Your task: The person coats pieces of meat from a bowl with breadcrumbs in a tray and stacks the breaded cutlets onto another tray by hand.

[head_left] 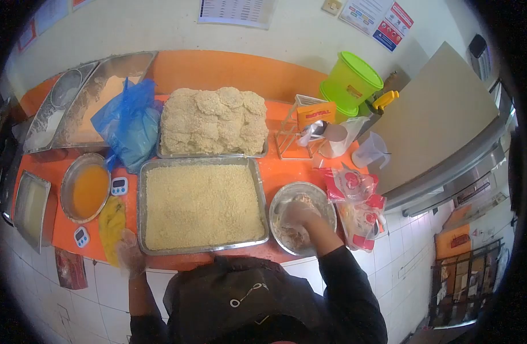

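Portions coated in crumbs heap the back tray, mixture apparently remains in the metal bowl, and I cannot tell the grip of right hand or left hand.

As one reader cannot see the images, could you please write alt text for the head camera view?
A person's right hand is inside a metal bowl on an orange table, while the left hand is at the front edge beside a yellow cloth. Between the hands sits a tray of pale crumbs, with crumbly pieces heaped behind it.
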A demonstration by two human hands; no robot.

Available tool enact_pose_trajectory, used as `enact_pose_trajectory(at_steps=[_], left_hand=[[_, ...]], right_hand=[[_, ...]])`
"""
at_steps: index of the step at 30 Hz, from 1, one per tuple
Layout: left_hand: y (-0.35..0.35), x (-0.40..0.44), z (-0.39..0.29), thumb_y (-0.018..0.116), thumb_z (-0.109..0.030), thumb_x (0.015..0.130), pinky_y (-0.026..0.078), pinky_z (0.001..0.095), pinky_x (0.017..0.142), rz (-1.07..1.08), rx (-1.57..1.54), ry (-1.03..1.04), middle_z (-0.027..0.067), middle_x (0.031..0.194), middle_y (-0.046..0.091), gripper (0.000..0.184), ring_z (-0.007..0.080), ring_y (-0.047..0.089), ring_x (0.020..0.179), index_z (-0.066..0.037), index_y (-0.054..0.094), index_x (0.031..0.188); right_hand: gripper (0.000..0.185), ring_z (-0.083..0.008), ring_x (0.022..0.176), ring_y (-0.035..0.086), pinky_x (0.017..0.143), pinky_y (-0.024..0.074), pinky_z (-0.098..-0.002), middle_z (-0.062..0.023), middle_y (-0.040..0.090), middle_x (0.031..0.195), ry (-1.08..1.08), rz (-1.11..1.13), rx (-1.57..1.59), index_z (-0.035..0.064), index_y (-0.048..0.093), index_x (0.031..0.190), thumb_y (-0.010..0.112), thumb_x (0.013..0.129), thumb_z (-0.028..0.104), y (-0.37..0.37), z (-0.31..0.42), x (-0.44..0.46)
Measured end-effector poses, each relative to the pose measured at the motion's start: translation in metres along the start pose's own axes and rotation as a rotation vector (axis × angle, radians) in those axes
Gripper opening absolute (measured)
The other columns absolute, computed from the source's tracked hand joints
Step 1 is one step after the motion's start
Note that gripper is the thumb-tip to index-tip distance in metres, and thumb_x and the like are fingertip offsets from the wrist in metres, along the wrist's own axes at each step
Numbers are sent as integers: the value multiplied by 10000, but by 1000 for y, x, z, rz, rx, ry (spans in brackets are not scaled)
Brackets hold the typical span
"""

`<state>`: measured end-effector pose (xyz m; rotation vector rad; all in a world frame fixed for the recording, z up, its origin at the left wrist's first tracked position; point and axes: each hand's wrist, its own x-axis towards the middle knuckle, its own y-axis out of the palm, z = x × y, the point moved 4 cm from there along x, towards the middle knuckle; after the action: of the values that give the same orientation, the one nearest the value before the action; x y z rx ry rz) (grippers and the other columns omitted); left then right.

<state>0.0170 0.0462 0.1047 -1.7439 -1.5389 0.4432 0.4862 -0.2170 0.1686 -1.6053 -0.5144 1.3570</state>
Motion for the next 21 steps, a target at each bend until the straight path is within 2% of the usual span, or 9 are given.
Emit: enact_pose_trajectory(at_steps=[3,5,7,9,12,14,17,19,21], left_hand=[[20,-4,43,437,-404,965,371,456,551,-78,90,52,164,752,521,367,352,524,677,-52,515,894],[11,-8,17,432,-403,970,368,450,548,-163,313,276,160,749,521,371,338,515,664,-53,523,890],[4,-4,5,432,-404,971,366,449,548,-67,143,132,159,765,525,370,338,511,663,-53,529,902],[5,-4,5,435,-405,972,363,443,545,-84,144,122,154,758,522,375,326,502,652,-51,535,897],[8,-8,10,439,-422,971,353,421,534,-244,333,293,136,707,499,407,282,476,625,-45,541,855],[7,-7,3,435,-448,973,344,401,526,-297,371,393,117,663,473,446,243,453,612,-44,539,816],[4,-6,3,434,-447,978,335,382,521,-223,6,169,84,636,453,456,209,421,606,-51,551,787],[0,-5,-9,436,-452,978,339,376,522,-167,-183,22,67,640,464,462,199,422,607,-53,550,775],[1,-4,-9,443,-470,973,348,372,525,-143,-200,-7,55,656,486,478,190,431,614,-52,545,765]], right_hand=[[272,-354,840,656,762,513,-432,-224,668,882,115,-39,-65,23,713,807,634,681,251,-20,-23,-8],[237,-345,850,648,777,513,-423,-200,669,899,89,-153,-16,37,704,834,638,695,217,-39,-26,-24],[230,-343,854,641,790,508,-425,-188,671,904,3,-342,47,39,695,861,636,724,214,-44,-31,-36],[251,-348,851,635,801,499,-438,-187,672,896,-156,-606,119,30,688,886,628,767,243,-42,-35,-44],[250,-336,901,628,833,489,-426,-176,667,970,-243,-577,-4,47,664,975,625,778,195,-70,-8,-71],[259,-327,932,618,860,482,-405,-162,663,1010,-119,-525,174,62,655,1005,632,777,182,-77,6,-86],[285,-285,928,622,872,486,-373,-132,659,999,-24,-311,525,76,635,1043,640,771,160,-22,3,-82],[291,-262,910,626,866,492,-359,-119,658,980,-45,-221,555,75,622,1052,642,770,142,24,-2,-76],[281,-252,896,625,857,496,-353,-117,657,973,-124,-232,353,68,614,1047,641,773,122,47,-7,-78]])
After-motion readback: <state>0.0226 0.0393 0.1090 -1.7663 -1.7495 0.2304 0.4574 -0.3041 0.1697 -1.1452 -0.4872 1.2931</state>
